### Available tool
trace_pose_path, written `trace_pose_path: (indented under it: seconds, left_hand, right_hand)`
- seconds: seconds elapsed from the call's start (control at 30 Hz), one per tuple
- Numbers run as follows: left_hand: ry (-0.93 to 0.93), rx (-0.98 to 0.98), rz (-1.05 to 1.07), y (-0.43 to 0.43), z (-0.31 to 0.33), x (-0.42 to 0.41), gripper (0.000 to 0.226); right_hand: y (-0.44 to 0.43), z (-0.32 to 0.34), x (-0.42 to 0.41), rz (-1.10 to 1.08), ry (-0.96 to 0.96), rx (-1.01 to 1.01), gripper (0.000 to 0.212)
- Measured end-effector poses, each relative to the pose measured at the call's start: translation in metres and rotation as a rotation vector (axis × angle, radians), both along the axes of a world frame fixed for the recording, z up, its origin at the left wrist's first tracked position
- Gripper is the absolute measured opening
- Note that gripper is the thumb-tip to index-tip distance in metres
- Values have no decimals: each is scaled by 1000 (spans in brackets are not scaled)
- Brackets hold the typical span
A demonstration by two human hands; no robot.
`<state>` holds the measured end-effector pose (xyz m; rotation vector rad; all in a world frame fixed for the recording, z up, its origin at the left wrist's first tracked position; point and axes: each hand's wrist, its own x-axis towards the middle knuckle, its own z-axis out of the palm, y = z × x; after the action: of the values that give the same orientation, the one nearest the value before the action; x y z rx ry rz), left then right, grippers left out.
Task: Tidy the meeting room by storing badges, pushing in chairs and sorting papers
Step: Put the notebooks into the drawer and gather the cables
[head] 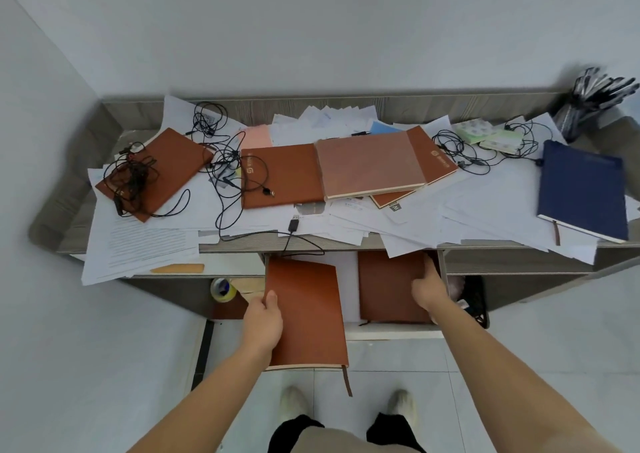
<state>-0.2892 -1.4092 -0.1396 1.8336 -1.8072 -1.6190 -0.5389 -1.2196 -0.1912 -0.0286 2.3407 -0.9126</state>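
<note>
Count, desk [69,210] top:
- Brown notebooks, at least four: one at 9 o'clock [156,172], one centre [284,179], a paler one [370,165] lying on a fourth with a logo [437,159].
- Navy notebook [585,189]: one, at 3 o'clock.
- Cable tangles, three: left [131,179], centre [225,165], right [464,154]. One USB plug [293,224] hangs at the front edge.
- Pens [595,96]: one bundle at 2 o'clock, too blurred to count.
- Loose paper [502,203]: a heap across the whole top, sheets past counting, some overhanging the front.
- Tape roll [223,290]: one, on the shelf under the desk, at 10 o'clock from the left hand.

Below the desk, the drawer [391,331] stands open at 6 o'clock. Two more brown notebooks are here.
- Held notebook [308,314]: over the drawer's left half, its near end sticking out past the front, ribbon dangling. The left hand [263,324] grips its 8 o'clock edge, thumb on the cover.
- Drawer notebook [388,286]: flat inside, at 2 o'clock from the held one. The right hand [427,286] is on its 3 o'clock edge, thumb on the cover, fingers along the drawer wall. Cannot tell whether it grips or only presses.

The hands are apart, one to each book.
</note>
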Motion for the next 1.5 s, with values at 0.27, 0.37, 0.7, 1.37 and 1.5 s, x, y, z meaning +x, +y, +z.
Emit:
trace_pose_path:
  seconds: [0.27, 0.37, 0.7, 1.37, 1.5]
  left_hand:
    - [4, 11, 51, 11, -6, -11, 42]
    - [20, 77, 90, 11, -7, -14, 44]
    - [-57, -28, -120, -6, 17, -34, 68]
    - [374, -402, -15, -97, 56, -61, 16]
    - [373, -449, 18, -110, 62, -64, 14]
  right_hand:
    - [-20, 12, 23, 272, 170, 410, 76]
    - [-30, 24, 43, 341, 19, 83, 56]
    - [-27, 47, 55, 152, -798, -447, 20]
    - [-91, 0, 66, 389, -265, -49, 74]
    - [-89, 0, 62, 414, -172, 31, 59]
